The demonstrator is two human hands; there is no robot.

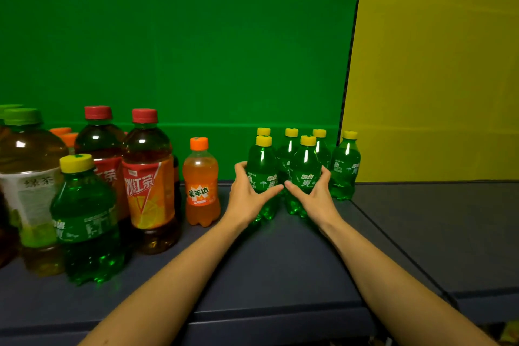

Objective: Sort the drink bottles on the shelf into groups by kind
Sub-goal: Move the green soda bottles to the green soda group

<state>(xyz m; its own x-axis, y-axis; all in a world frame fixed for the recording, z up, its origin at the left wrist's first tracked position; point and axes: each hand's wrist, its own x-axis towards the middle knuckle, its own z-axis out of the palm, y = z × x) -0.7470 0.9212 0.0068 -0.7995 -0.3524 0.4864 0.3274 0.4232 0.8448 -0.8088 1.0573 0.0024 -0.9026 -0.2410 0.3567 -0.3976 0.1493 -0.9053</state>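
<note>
Several small green soda bottles with yellow caps stand clustered at the back right of the dark shelf (280, 261). My left hand (250, 195) wraps the front-left green bottle (264, 161). My right hand (314, 194) wraps the front-right green bottle (304, 166). Both bottles stand upright on the shelf, side by side. One more green bottle (345, 166) stands apart at the right of the cluster. An orange soda bottle (200, 182) stands alone left of my hands. Another green soda bottle (85, 219) stands near the front left.
At the left stand two red-capped iced tea bottles (148, 177), a large green tea bottle (28, 185) and orange caps (66, 135) behind them. A green wall is at the back and a yellow panel (435, 78) on the right. A second grey shelf section (449, 233) adjoins at right.
</note>
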